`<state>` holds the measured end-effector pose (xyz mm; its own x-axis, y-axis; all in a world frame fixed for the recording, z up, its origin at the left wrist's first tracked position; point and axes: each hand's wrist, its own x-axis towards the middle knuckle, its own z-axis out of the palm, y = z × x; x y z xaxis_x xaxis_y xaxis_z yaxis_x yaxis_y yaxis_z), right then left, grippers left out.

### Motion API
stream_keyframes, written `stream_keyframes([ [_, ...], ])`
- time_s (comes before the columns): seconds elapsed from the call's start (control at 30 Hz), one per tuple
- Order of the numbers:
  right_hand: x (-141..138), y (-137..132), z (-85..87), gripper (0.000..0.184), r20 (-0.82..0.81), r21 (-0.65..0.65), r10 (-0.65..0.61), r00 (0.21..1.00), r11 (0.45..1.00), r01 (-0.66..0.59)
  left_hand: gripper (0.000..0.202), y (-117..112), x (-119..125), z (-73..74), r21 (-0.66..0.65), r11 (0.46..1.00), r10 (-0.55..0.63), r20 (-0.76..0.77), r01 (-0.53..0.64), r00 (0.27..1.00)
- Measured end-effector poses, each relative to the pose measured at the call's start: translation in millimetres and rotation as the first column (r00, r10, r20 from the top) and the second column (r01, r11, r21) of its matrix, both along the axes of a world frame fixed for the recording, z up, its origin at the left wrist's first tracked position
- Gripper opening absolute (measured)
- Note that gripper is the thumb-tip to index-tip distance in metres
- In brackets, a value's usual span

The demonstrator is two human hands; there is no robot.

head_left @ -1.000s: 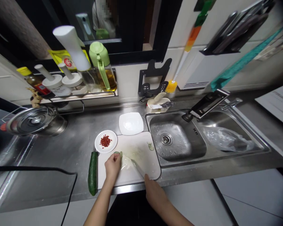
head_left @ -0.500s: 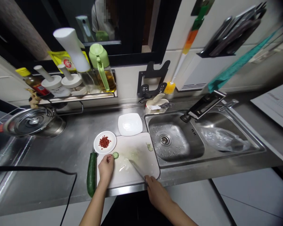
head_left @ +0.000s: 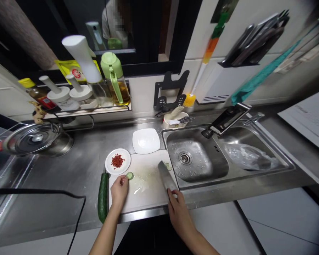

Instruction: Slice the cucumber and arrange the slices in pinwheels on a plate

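My right hand (head_left: 178, 209) is closed round the handle of a kitchen knife (head_left: 166, 176), whose blade points away over the right side of the white cutting board (head_left: 149, 203). With fingertips pinched together, my left hand (head_left: 119, 191) holds a small piece of cucumber (head_left: 130, 175), its pale cut face showing, at the board's left. Thin cucumber slices (head_left: 168, 165) lie by the board's right edge, partly behind the blade. Left of the board is a whole dark green cucumber (head_left: 103, 198). A small white plate (head_left: 128, 161) of chopped red bits touches the board's upper left.
A white square plate (head_left: 146, 141) sits behind the board. The steel sink (head_left: 199, 163) borders it on the right, with a plastic bag (head_left: 250, 157) in the far basin. A lidded pot (head_left: 42, 140), a seasoning rack (head_left: 95, 110) and a black cable (head_left: 81, 212) are to the left.
My right hand has swung the knife: its tip has gone from the board's middle to the far right, near the slices. My left hand stays with the cucumber piece.
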<state>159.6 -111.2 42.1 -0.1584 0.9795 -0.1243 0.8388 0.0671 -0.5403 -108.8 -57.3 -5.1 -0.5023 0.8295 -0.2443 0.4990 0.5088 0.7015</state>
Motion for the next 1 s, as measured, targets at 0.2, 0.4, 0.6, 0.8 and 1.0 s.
stream_keyframes([
  [0.2,-13,35,-21.5,0.048,0.286,-0.032,-0.100,0.953,0.993,0.114,0.033,0,1,1.2,-0.011,1.000,-0.002,0.005,0.002,1.000],
  [0.4,-19,47,-24.0,0.052,0.358,-0.181,-0.033,0.933,0.978,0.103,0.035,-2,0,-0.5,-0.009,1.000,-0.001,0.011,0.001,1.000],
  [0.6,-23,51,-25.6,0.055,0.469,-0.140,0.029,0.883,0.989,0.042,0.034,-1,0,-0.4,0.001,1.000,0.008,0.005,-0.008,1.000],
  [0.8,-25,52,-23.4,0.054,0.516,-0.125,0.054,0.855,0.992,0.013,0.034,-4,7,12.3,0.075,0.997,0.018,-0.113,-0.010,0.993],
  [1.0,-18,78,-7.6,0.041,0.422,-0.147,0.031,0.906,0.989,0.035,0.033,29,28,23.3,0.127,0.983,-0.112,-0.156,0.133,0.981],
])
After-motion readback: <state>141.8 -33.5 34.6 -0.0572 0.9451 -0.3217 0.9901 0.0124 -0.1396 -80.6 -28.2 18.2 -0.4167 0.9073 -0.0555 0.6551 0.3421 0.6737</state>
